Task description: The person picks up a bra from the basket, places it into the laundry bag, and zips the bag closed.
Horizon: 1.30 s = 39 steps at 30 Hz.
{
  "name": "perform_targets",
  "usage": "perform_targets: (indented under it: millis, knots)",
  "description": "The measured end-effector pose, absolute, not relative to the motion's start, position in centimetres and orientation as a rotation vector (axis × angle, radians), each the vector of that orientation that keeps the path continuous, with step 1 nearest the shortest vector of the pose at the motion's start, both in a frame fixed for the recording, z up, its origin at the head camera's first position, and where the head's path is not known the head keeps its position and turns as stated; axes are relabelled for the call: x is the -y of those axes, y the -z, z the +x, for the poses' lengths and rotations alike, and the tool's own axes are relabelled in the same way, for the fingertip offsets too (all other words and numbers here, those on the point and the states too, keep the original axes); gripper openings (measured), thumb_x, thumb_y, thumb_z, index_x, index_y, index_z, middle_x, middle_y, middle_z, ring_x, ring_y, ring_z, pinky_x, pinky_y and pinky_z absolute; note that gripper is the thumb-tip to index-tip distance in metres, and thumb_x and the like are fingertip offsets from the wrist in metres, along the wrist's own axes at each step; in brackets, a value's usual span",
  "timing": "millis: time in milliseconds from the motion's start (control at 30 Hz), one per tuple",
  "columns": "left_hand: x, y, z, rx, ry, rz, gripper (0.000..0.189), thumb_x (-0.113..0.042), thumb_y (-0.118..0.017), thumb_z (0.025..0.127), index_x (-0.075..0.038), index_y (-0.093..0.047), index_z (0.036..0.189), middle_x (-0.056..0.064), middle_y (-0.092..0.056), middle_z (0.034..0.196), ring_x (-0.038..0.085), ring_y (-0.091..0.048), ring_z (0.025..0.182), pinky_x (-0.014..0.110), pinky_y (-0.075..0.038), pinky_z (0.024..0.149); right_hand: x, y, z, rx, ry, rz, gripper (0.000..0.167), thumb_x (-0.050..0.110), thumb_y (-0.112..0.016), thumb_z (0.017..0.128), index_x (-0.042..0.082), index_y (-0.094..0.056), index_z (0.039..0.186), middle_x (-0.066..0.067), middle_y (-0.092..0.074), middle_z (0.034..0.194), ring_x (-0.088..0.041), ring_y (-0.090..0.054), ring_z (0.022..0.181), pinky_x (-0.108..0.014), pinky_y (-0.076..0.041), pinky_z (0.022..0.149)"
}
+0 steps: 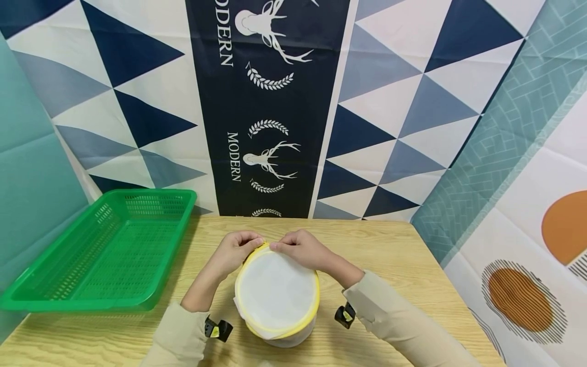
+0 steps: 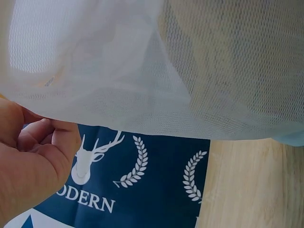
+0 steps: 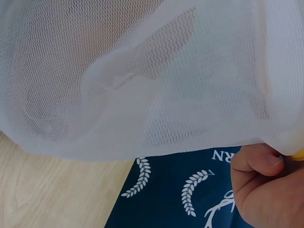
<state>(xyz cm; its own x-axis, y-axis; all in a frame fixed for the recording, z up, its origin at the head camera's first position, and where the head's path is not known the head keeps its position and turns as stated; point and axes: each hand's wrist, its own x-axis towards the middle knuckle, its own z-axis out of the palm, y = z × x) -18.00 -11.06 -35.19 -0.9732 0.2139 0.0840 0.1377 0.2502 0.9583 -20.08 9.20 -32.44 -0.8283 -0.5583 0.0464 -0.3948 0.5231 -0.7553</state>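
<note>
A round white mesh laundry bag point(image 1: 277, 290) with yellow trim stands on the table in front of me, its flat top facing up. At the far edge of that top, my left hand point(image 1: 235, 253) pinches the yellow trim between thumb and fingers. Close beside it, my right hand point(image 1: 304, 250) grips the same rim, thumb lying over the edge. Both wrist views show the thin mesh side wall point(image 2: 118, 85) hanging from the rim, with the left fingers point(image 2: 59, 137) and right fingers point(image 3: 256, 159) curled at its edge. Fingertips are partly hidden behind the fabric.
A green plastic basket point(image 1: 158, 285) with perforated walls stands on the left of the wooden table point(image 1: 376, 255). Behind the table hangs a patterned cloth point(image 1: 270, 112) with triangles and deer heads. More patterned sheets enclose both sides.
</note>
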Motion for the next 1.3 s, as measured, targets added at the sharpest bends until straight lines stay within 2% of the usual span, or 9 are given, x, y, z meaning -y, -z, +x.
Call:
perform_targets:
  millis: [933, 1300]
  knots:
    - [11.08, 35.25, -17.79, -2.415, -1.871, 0.209, 0.026, -0.021, -0.054, 0.096, 0.001, -0.065, 0.104, 0.001, -0.061, 0.075, 0.010, -0.049, 0.057, 0.021, -0.042, 0.049, -9.99, 32.89, -19.82, -2.605, 1.248, -0.763, 0.027, 0.032, -0.060, 0.091, 0.010, -0.075, 0.090, -0.002, -0.067, 0.080, -0.010, -0.051, 0.071, -0.023, -0.046, 0.053]
    - [11.02, 35.26, -17.68, -2.399, -1.883, 0.202, 0.025, -0.020, -0.054, 0.095, 0.001, -0.065, 0.105, 0.003, -0.063, 0.078, 0.010, -0.052, 0.058, 0.022, -0.044, 0.050, -9.82, 32.75, -19.46, -2.606, 1.250, -0.749, 0.026, 0.031, -0.059, 0.092, 0.010, -0.075, 0.093, -0.003, -0.067, 0.084, -0.010, -0.052, 0.071, -0.024, -0.047, 0.055]
